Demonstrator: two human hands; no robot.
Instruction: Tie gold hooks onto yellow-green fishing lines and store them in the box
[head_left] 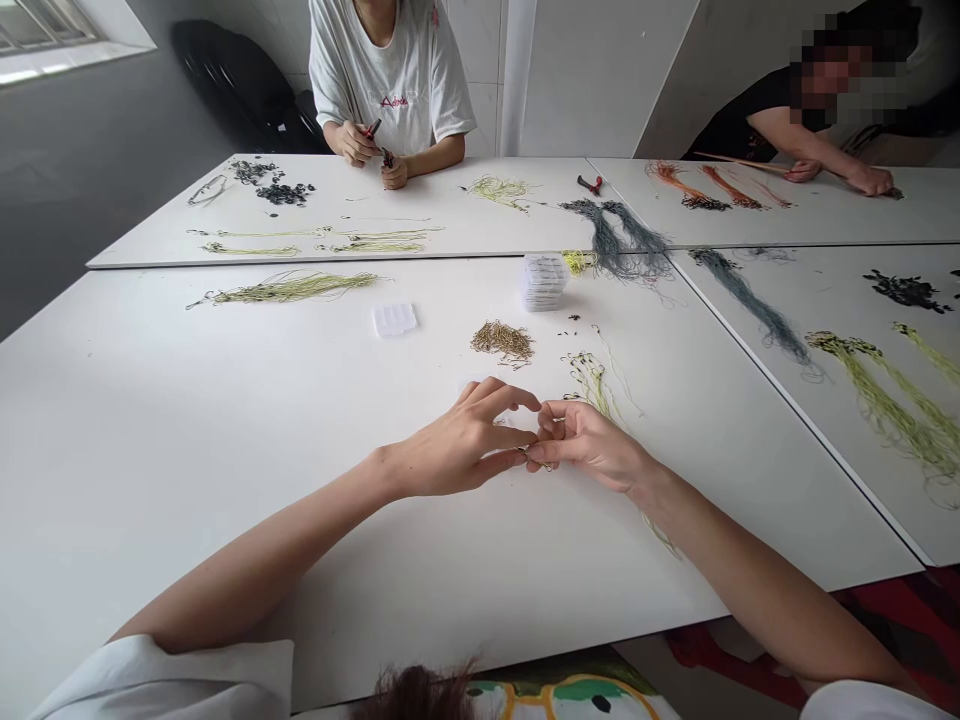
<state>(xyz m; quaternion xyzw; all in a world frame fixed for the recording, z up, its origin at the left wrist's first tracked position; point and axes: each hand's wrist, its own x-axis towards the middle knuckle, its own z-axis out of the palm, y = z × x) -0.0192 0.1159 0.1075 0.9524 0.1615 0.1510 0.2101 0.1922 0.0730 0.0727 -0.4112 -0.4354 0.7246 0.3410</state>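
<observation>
Left hand [457,445] and right hand [589,447] meet at lower centre, fingertips pinching a small wire hook [525,453] between them; its long axis is too small to tell. Yellow-green cord [592,385] lies just beyond the right hand; brass hooks [502,342] are heaped farther ahead on the white table [187,500].

Loose white short sleeves [157,682] leave both forearms [757,590] bare.

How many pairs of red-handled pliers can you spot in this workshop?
2. One pair lies on the far white table; the other is held by the person sitting opposite. More may be hidden.
</observation>
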